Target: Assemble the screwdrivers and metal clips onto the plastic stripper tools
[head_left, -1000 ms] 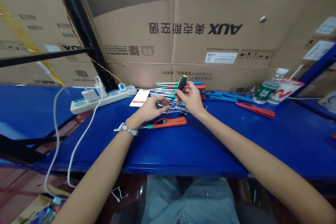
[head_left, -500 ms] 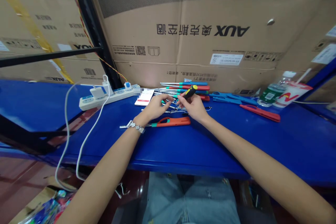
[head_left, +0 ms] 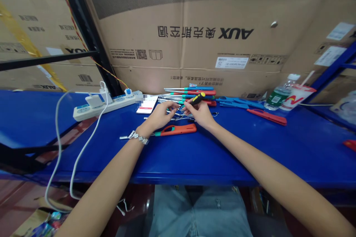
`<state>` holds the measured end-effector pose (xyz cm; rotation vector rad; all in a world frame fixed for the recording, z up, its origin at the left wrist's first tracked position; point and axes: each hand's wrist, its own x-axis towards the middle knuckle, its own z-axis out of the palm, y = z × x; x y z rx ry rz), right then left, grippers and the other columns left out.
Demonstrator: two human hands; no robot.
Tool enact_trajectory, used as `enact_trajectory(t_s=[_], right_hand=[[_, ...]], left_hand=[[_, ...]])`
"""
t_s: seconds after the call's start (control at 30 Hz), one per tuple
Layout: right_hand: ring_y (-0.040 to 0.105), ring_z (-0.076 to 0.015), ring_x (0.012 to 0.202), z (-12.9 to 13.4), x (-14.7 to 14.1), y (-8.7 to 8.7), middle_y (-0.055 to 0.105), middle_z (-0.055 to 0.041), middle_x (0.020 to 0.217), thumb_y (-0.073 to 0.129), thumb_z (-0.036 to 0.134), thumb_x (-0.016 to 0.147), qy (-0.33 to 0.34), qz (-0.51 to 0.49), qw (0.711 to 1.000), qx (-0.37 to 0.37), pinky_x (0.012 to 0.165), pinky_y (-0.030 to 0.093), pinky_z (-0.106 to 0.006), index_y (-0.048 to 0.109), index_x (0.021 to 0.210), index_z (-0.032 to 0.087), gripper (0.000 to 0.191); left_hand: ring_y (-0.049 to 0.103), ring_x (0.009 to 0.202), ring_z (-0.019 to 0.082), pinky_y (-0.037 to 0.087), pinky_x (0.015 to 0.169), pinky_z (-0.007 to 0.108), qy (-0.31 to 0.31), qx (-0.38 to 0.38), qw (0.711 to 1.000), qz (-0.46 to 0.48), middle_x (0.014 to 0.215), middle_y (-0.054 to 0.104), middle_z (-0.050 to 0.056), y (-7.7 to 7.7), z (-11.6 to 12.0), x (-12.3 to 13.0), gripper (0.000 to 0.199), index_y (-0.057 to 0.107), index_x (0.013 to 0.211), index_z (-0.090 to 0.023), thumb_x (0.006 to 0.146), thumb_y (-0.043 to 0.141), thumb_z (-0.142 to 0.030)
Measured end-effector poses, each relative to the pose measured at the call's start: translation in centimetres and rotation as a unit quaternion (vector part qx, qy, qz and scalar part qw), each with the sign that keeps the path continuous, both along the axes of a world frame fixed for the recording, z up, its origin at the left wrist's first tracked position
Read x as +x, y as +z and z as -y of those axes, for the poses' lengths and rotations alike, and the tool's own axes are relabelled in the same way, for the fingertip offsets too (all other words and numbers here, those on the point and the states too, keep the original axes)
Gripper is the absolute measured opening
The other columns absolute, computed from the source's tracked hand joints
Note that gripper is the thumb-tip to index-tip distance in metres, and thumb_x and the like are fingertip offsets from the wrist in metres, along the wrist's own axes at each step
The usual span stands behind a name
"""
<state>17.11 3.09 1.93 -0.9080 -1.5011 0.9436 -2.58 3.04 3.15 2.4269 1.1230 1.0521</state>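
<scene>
My right hand (head_left: 200, 114) is closed around a screwdriver (head_left: 198, 98) with a black and yellow handle, its tip end pointing down to the left. Close beside it, my left hand (head_left: 162, 114) pinches something too small to make out. Thin wires and small metal parts (head_left: 182, 117) lie on the table under both hands. Just in front of them rests an orange lighter (head_left: 178, 129) with a long metal nozzle, partly covered by my left wrist. Behind the hands is a pile of red and blue long-nozzle lighters (head_left: 201, 92).
A white power strip (head_left: 83, 110) with plugs and cables stands at the left, near a white card (head_left: 147, 104). Blue handle shells (head_left: 236, 103), a red shell (head_left: 267, 116), a bottle (head_left: 278, 94) and a cup (head_left: 299, 96) stand right. Large cartons (head_left: 172, 3) wall off the back.
The view has shifted slightly, so the table and boxes sit further left. Both hands stay close together over the wires, and the screwdriver remains in my right hand.
</scene>
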Motion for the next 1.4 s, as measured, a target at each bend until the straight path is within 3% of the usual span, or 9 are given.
enact_trajectory(t_s=[0.33,0.6,0.93,1.13,1.4], right_hand=[[0.068,-0.0175,0.064,1.9,2.9,0.8,0.072,-0.0054,0.078,0.077,0.058,0.074,-0.021,-0.121,0.991,-0.058,0.067,0.061,-0.035,0.063,0.083,0.02,0.041],[0.067,-0.0156,0.059,2.2,3.5,0.9,0.071,-0.002,0.072,0.082,0.056,0.069,-0.02,-0.198,0.977,-0.08,0.062,0.058,-0.03,0.064,0.08,0.02,0.041],[0.068,-0.0157,0.06,2.5,3.3,1.2,0.072,-0.0017,0.072,0.082,0.055,0.07,-0.002,-0.198,0.978,-0.066,0.061,0.059,-0.03,0.065,0.077,0.02,0.04],[0.068,-0.0154,0.059,2.7,3.1,1.3,0.072,-0.0027,0.071,0.082,0.058,0.069,-0.001,-0.175,0.984,-0.042,0.06,0.06,-0.03,0.068,0.078,0.019,0.042],[0.068,-0.0162,0.06,2.9,2.9,1.5,0.073,-0.0039,0.073,0.079,0.06,0.075,-0.011,-0.129,0.991,0.018,0.06,0.061,-0.031,0.067,0.078,0.02,0.042]], left_hand=[[0.072,0.095,0.022,0.057,0.088,0.038,-0.033,-0.036,0.999,0.021,0.105,0.077,0.009,0.0,0.9,0.9,0.025,0.07,0.105,-0.017,0.085,0.072,-0.033],[0.071,0.088,0.021,0.055,0.08,0.032,-0.028,-0.091,0.995,0.029,0.096,0.078,0.005,-0.8,1.2,2.7,0.025,0.072,0.099,-0.019,0.08,0.077,-0.034],[0.066,0.076,0.018,0.051,0.072,0.031,-0.031,-0.131,0.988,0.073,0.084,0.077,0.006,-1.0,1.0,3.2,0.018,0.074,0.085,-0.018,0.084,0.068,-0.035],[0.063,0.071,0.016,0.049,0.07,0.029,-0.04,-0.089,0.993,0.064,0.078,0.074,0.003,-0.7,1.4,3.3,0.01,0.07,0.081,-0.018,0.084,0.065,-0.027],[0.068,0.079,0.019,0.05,0.074,0.031,-0.028,-0.067,0.996,0.058,0.085,0.077,0.004,-0.7,1.6,3.3,0.012,0.071,0.083,-0.019,0.088,0.064,-0.027]])
